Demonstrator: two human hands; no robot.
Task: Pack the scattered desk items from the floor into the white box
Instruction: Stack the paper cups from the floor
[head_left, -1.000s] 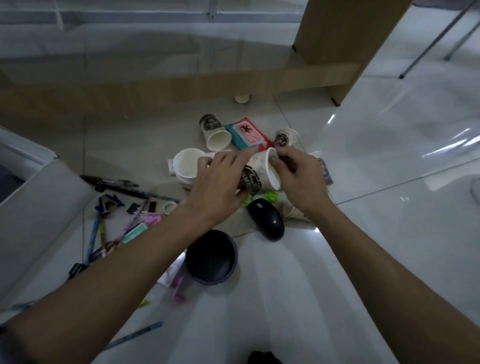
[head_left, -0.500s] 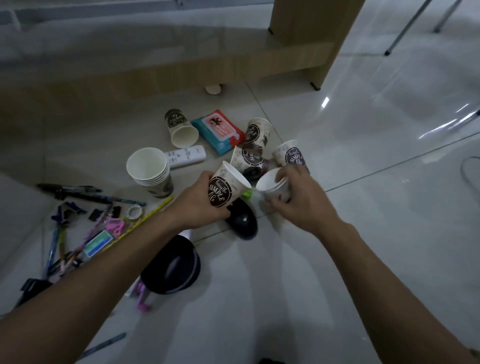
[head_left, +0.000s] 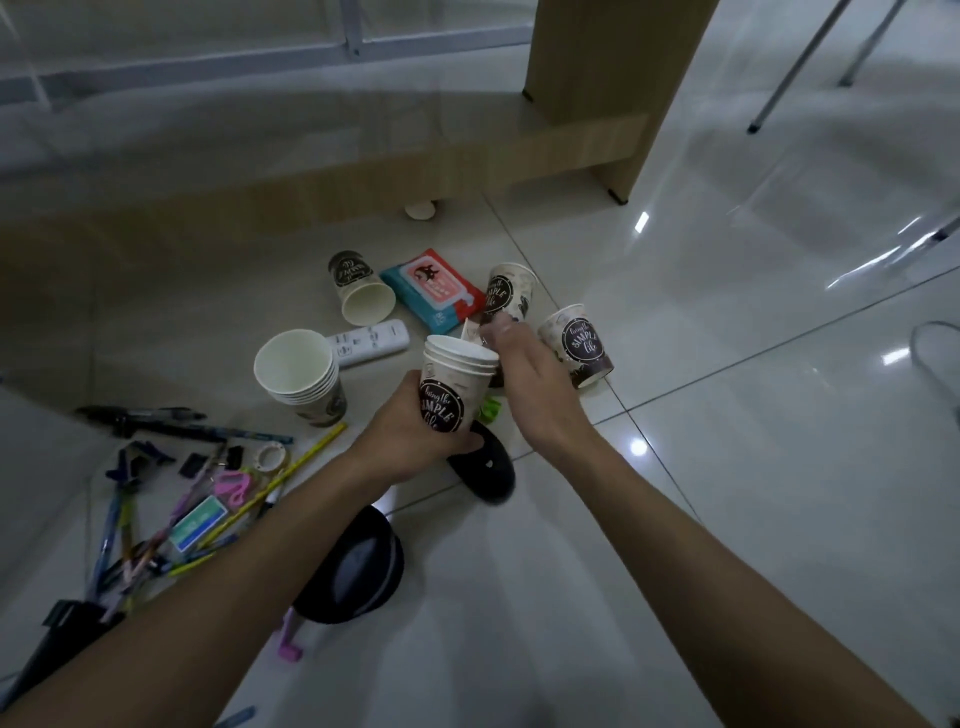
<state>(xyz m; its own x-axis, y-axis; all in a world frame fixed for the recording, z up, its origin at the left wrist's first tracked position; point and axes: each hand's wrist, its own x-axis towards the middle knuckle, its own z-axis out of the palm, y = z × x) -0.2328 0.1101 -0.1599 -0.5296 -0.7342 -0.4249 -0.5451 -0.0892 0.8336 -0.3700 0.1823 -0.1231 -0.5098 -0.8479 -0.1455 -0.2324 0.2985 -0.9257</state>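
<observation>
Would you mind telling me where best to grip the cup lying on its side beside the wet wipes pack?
Probably the open rim of the tipped cup, approached from the near side: its mouth faces the person, so a thumb could slip inside and pinch the wall.

A wooden desk leg (head_left: 613, 78) stands on the glossy tiled floor (head_left: 753, 493), with a low wooden panel (head_left: 337, 192) running left from it. Just in front of the panel sits a small white round foot (head_left: 420, 210). Thin metal chair legs (head_left: 795, 67) slant down at the upper right. A white-framed glass wall (head_left: 208, 57) spans the back. At the right edge lies a loop of cable (head_left: 930, 358).
</observation>
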